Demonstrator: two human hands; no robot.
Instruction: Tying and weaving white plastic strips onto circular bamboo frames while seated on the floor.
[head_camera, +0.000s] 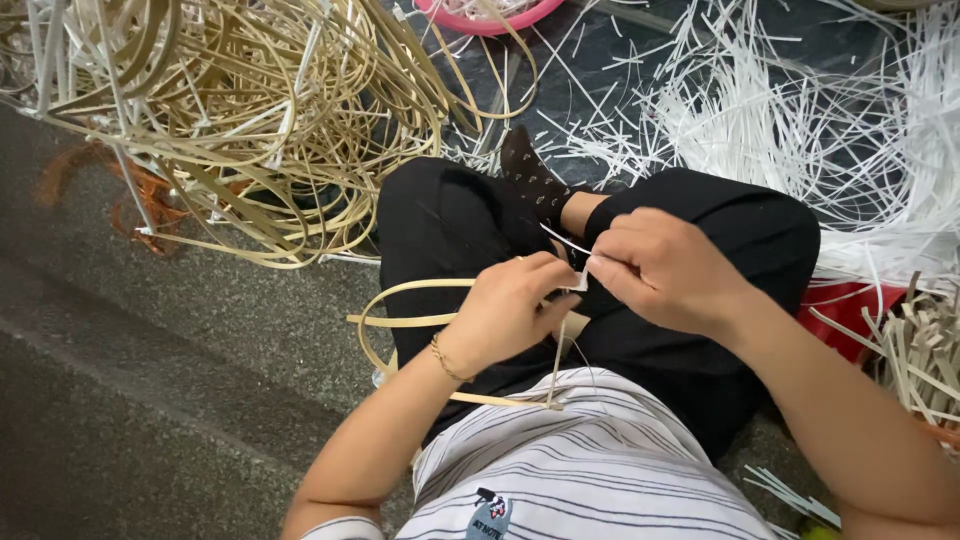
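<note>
The pink bowl (490, 15) is cut off by the top edge, so its contents cannot be told. The right forearm runs out at the lower right corner. The fingertips (592, 268) of the hands crowd together, hiding how the white strip (562, 240) is pinched. The red thing (850, 315) lies mostly under the knee and strips. The shirt print (488, 512) is cropped.

Both forearms angled in from lower frame, meeting at centre. Left hand (510, 310) curled, fingertips pinched, bracelet at wrist. Right hand (665, 270) knuckles up, fingers pinched closed, touching left fingertips.
</note>
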